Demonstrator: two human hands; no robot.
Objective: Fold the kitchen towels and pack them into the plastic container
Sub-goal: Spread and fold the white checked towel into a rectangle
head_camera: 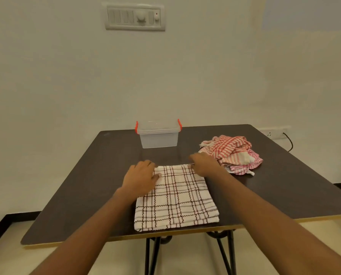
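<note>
Fingers on your left: your left hand (140, 178) sits at the far left corner of the checked towel (177, 199). The thumb lies on top of the cloth and the fingers (146, 163) curl over its far edge, so you pinch that corner between them.
Fingers on your right: your right hand (203, 165) is blurred. Its fingertips meet the far right corner of the same towel, but you cannot tell whether they pinch the cloth or only touch it.
Towel: folded into a doubled rectangle, it lies flat on the dark surface (82, 187). It runs from both sets of fingers back toward you, and its near edge lies close to the near rim of the surface.
Box: the clear plastic container (158, 138) stands beyond your fingers, roughly in line with the gap between the two hands and apart from the towel. Its lid is on, with a red clip at each end.
Heap: the pile of striped towels (233, 153), red and white and crumpled, lies just right of your right fingers and a little beyond them, close beside that wrist.
Wall: a switch panel (135, 16) hangs high above and beyond your fingers. A socket (274, 132) with a black cable sits low, to the right past the heap.
</note>
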